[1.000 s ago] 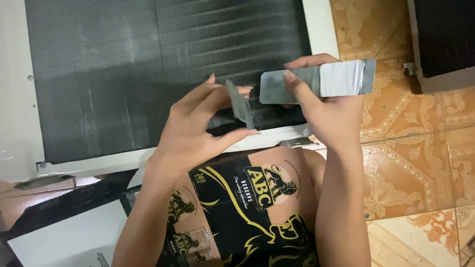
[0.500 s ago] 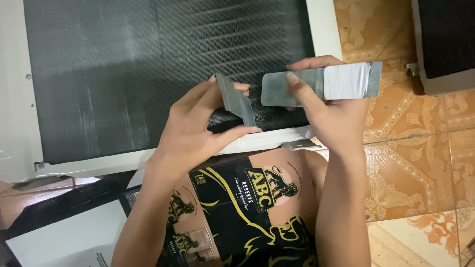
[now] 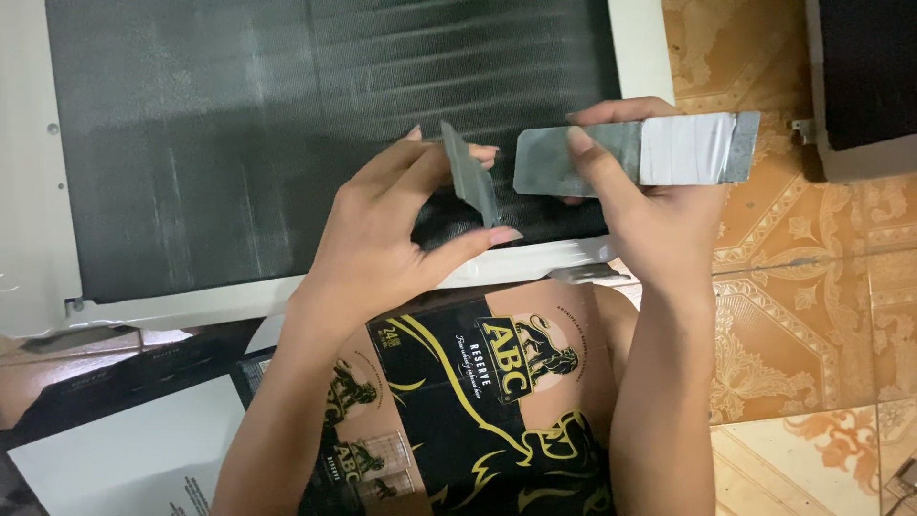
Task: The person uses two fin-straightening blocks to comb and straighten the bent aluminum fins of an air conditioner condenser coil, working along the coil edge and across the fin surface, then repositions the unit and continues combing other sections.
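**Two hands, two grey strips above a finned panel**

Head view: the left hand [image 3: 382, 239] pinches a short grey strip [image 3: 470, 175] edge-on between thumb and fingers, so that the strip stands tilted, its upper end toward the dark panel. The right hand [image 3: 650, 215] grips a longer flat grey plate [image 3: 635, 153], thumb laid across its face and fingers curled behind; the plate's right part is wrapped in shiny silver tape and sticks out past the hand. The strip and the plate are near each other but apart. Behind both lies a large dark finned panel [image 3: 287, 124] in a white frame [image 3: 38, 172]. Below the forearms sits a black-and-tan printed cardboard box [image 3: 478, 401]. Patterned orange floor tiles [image 3: 812, 315] show to the right.
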